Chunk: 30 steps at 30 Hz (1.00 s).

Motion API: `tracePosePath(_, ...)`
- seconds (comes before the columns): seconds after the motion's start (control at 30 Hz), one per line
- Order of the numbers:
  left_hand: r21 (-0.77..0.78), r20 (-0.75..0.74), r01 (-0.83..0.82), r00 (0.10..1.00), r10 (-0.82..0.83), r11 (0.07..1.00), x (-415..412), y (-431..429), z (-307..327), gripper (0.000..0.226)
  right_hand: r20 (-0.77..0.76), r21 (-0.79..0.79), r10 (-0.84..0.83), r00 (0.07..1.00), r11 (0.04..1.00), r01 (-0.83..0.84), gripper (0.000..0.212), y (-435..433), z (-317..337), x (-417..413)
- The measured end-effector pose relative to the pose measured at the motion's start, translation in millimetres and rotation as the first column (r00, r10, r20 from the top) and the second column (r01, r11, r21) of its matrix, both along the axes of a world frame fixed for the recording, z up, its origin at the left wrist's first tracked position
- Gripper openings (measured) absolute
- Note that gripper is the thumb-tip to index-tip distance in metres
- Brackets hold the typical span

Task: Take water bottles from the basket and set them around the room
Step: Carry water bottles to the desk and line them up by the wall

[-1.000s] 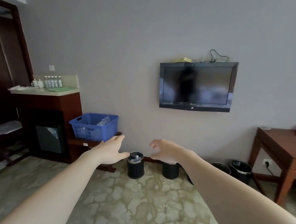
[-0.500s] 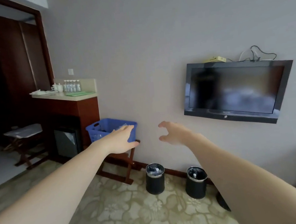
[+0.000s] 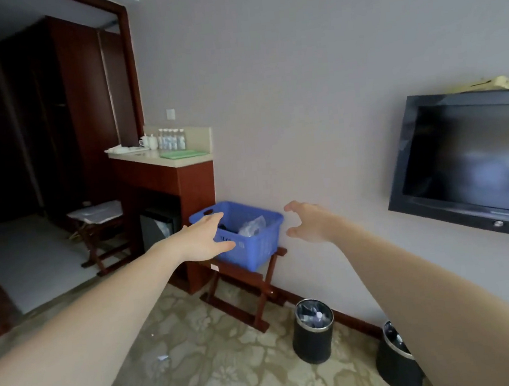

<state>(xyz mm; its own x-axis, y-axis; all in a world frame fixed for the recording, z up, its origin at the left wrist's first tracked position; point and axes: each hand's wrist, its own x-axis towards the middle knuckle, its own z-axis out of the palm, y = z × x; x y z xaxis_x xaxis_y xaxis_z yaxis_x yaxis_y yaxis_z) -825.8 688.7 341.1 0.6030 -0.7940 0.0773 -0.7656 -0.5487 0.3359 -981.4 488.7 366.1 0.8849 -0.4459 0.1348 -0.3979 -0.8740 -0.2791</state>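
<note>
One wall television (image 3: 470, 167), well right of blue basket (image 3: 254, 249). One wooden counter (image 3: 167, 178), left of basket. Basket: one, slotted plastic, cut-out handles, on folding rack (image 3: 242, 298); crumpled clear plastic (image 3: 252, 226) inside. Two black bins (image 3: 314, 340) (image 3: 393, 365), on floor right of basket. Left hand (image 3: 203, 240) at basket's near rim, right hand (image 3: 311, 223) just right; both empty, fingers loosely spread. Water bottles (image 3: 172, 138): clear, roughly five, on counter.
</note>
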Motion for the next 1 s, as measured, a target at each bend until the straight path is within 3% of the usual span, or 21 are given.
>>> tracePosePath(0.27, -0.016, 0.027, -0.048, 0.998, 0.048, 0.999, 112, -81, 19, 0.087, -0.037, -0.023, 0.074, 0.997, 0.997, -0.075, 0.069, -95, 20, 138)
tracePosePath(0.6, -0.023, -0.02, -0.096, 0.995, 0.096, 0.995, 250, -133, -5, 0.083, -0.072, 0.044, 0.178, 0.981, 0.983, -0.175, 0.067, -142, -10, 296)
tracePosePath(1.0, -0.002, -0.091, -0.015, 0.996, 0.015, 1.0, 483, -193, -6, 0.085, -0.063, 0.114, 0.088, 0.994, 0.99, -0.08, 0.063, -188, -27, 503)
